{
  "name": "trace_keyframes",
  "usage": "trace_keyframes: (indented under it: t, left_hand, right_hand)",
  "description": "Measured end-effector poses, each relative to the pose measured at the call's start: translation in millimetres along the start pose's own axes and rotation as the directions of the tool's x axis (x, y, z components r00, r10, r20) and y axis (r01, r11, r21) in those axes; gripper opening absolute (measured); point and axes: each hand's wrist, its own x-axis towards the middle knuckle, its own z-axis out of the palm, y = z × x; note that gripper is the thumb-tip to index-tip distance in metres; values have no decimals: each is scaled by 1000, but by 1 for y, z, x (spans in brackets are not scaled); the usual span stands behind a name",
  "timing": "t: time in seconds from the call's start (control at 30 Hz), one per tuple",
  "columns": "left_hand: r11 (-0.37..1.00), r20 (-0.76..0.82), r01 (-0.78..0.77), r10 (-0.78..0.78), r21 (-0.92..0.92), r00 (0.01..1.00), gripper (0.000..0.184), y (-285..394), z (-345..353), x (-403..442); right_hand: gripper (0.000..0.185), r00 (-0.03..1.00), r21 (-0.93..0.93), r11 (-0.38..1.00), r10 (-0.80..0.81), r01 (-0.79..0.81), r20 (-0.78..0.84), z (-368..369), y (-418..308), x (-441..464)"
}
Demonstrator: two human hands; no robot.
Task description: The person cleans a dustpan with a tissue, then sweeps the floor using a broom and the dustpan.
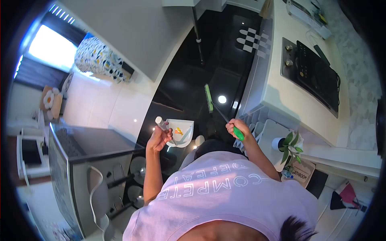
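My left hand (pixel 159 139) is closed round the white handle of a dustpan (pixel 186 139). Some small orange and yellow scraps (pixel 178 131) lie inside its pan, low over the glossy black floor. In my right hand (pixel 237 128) is the green grip of a brush (pixel 208 98) with a dark shaft. The brush's green head points away from me, ahead and to the right of the dustpan, over the floor. Brush and dustpan are apart.
A white counter (pixel 273 94) with a black cooktop (pixel 317 76) runs along the right. A potted plant (pixel 291 146) stands near my right arm. On the left is a dark-topped cabinet (pixel 92 140). A checkered mat (pixel 254 42) lies farther ahead on the floor.
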Motion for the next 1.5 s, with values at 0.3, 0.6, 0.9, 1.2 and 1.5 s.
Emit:
trace_keyframes:
  t: [0.3, 0.6, 0.9, 1.2, 1.5]
  left_hand:
    - [694, -121, 302, -299, 654, 947, 43, 115, 79, 271]
    - [3, 20, -20, -11, 1000, 1000, 35, 205, 219, 517]
    - [445, 211, -207, 42, 871, 977, 12, 279, 288, 795]
    - [312, 336, -384, 198, 869, 921, 16, 350, 398, 1037]
    - [216, 351, -413, 276, 885, 895, 15, 372, 483, 1274]
  right_hand:
    - [11, 979, -19, 980, -199, 198, -49, 42, -133, 73]
    - [24, 958, 120, 955, -256, 271, -131, 43, -332, 188]
    - [43, 976, 385, 901, -148, 200, -161, 23, -468, 272]
    - [45, 921, 84, 952, -259, 294, -291, 79, -657, 330]
    - [43, 879, 232, 941, -115, 245, -463, -7, -840, 461]
